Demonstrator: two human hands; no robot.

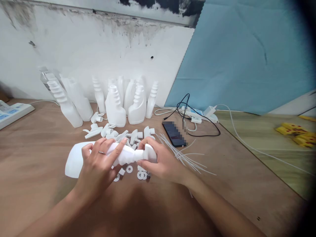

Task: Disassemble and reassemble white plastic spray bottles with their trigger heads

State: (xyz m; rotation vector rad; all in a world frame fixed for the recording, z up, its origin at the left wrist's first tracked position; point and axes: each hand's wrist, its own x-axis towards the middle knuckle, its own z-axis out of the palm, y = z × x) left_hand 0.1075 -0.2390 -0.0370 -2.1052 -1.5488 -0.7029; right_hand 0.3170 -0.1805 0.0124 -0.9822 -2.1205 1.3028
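Note:
A white spray bottle point(76, 160) lies on its side across my view, its base to the left and its neck to the right. My left hand point(98, 161) is wrapped over the bottle's body, a ring on one finger. On the neck sits a white trigger sprayer head point(149, 154), gripped between the thumb and fingers of my right hand point(160, 159). Behind the bottle lies a pile of loose white sprayer heads point(134, 136). Small white ring washers point(129, 169) lie just in front of it. My right fingers partly hide the head.
Several white bottles point(116, 110) stand along the wall. A phone point(174, 133), thin white tubes point(184, 156) and a power strip point(199, 114) with cables lie to the right. Yellow objects point(296, 133) are at far right, and a white device point(16, 113) at far left.

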